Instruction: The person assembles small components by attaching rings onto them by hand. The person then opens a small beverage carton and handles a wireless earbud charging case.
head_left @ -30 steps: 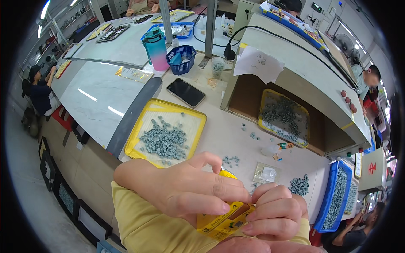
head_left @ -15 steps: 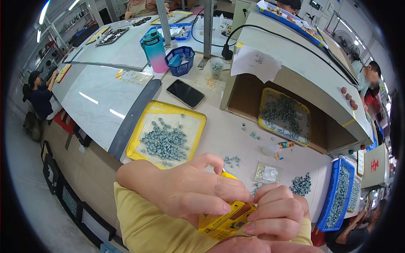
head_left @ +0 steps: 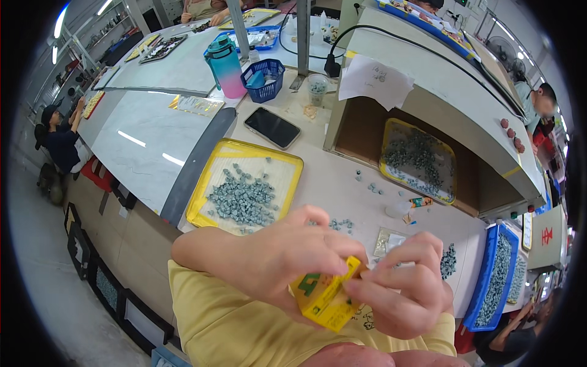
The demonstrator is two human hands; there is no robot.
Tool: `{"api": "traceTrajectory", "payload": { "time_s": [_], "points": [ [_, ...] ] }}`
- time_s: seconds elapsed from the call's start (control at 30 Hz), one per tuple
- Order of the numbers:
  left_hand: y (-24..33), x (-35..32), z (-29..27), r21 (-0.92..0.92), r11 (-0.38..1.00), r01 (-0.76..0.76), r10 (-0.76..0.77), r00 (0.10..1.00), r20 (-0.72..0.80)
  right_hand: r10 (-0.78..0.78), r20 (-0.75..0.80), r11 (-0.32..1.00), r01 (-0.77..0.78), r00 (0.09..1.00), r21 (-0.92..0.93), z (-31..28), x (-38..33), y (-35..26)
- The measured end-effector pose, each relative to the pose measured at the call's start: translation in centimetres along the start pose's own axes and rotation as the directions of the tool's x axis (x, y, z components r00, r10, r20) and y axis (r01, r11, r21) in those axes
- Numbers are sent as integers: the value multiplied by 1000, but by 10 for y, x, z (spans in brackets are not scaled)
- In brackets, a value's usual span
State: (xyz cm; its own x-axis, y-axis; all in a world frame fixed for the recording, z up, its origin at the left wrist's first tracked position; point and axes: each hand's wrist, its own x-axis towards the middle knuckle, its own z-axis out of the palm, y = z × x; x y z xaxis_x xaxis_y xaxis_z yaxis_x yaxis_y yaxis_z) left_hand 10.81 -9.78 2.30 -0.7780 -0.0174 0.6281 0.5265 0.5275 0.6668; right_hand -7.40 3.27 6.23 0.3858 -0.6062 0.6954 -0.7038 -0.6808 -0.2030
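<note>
Close to my body, a small yellow carton [head_left: 333, 303] with dark and green print is held tilted between my hands. My left hand [head_left: 293, 260] wraps round its far left side, fingers curled over the top. At the carton's right upper edge, my right hand [head_left: 403, 290] pinches with thumb and bent fingers; the exact spot under the fingertips is partly hidden. Beyond my left hand lies a yellow-rimmed tray [head_left: 298, 177] with a heap of small grey-green pieces [head_left: 241, 199]. Past my right hand rests a small clear packet [head_left: 385, 241], partly covered by that hand.
A black phone [head_left: 273, 127], a blue basket [head_left: 264, 82], a teal-and-pink bottle [head_left: 227, 70] and a clear cup [head_left: 317, 88] stand beyond the tray. Another tray [head_left: 454, 186] sits inside the shelf [head_left: 361, 125]. A long blue bin [head_left: 476, 312] stands at right.
The carton has turned and tilted in my hands, so other faces of it show. My right hand has risen and its fingers have shifted to the carton's upper edge.
</note>
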Motion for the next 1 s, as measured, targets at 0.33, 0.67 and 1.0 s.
{"api": "traceTrajectory", "payload": {
  "time_s": [0.33, 0.67, 1.0],
  "points": [
    [-78, 34, -54, 514, 783, 351, -271, 936, -226, -87, 85, 990, 76, 993, 117, 16, -7, -6],
    [-240, 74, -126, 724, 296, 624, -573, 722, -388, -416, 413, 735, 567, 810, -373, -18, -24, 0],
    [-276, 66, -151, 707, 90, 702, -727, 531, -435, -246, 420, 955, 292, 873, -48, -44, -50, 1]
  ]
}}
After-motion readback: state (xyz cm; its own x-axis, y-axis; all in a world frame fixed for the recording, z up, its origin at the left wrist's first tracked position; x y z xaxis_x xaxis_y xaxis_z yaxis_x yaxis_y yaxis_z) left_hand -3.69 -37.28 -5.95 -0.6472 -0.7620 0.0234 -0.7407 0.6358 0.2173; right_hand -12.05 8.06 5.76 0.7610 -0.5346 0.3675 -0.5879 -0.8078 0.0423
